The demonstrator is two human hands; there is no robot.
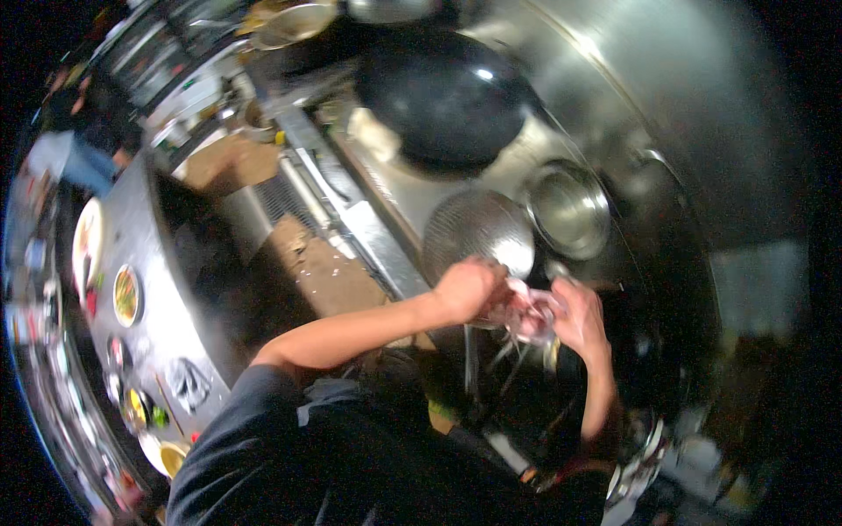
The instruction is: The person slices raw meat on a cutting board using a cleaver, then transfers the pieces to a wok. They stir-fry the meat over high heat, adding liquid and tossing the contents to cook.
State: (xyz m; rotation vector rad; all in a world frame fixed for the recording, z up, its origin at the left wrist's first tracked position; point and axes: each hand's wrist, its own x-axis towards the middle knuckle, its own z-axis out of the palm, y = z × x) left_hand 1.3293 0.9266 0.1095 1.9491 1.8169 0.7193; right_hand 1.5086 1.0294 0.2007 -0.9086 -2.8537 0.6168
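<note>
Both hands meet over the front of the stove area. My left hand (470, 289) grips one side of a clear plastic bag (534, 319) with pinkish contents that look like raw meat. My right hand (580, 315) has hold of the other side; blur hides the exact finger positions. Just beyond my left hand lies a round perforated metal strainer (477, 227), partly covered by the hand. To its right, close behind the bag, stands a shiny metal bowl (567, 210) that seems to hold clear liquid.
A large black wok (447, 102) occupies the stove top, with a pale cloth (373, 135) at its left. Steel panelling (710, 131) rises on the right. The left steel counter (177, 283) bears a bowl of food (127, 296) and a grey cloth (187, 384). Another person (79, 158) stands far left.
</note>
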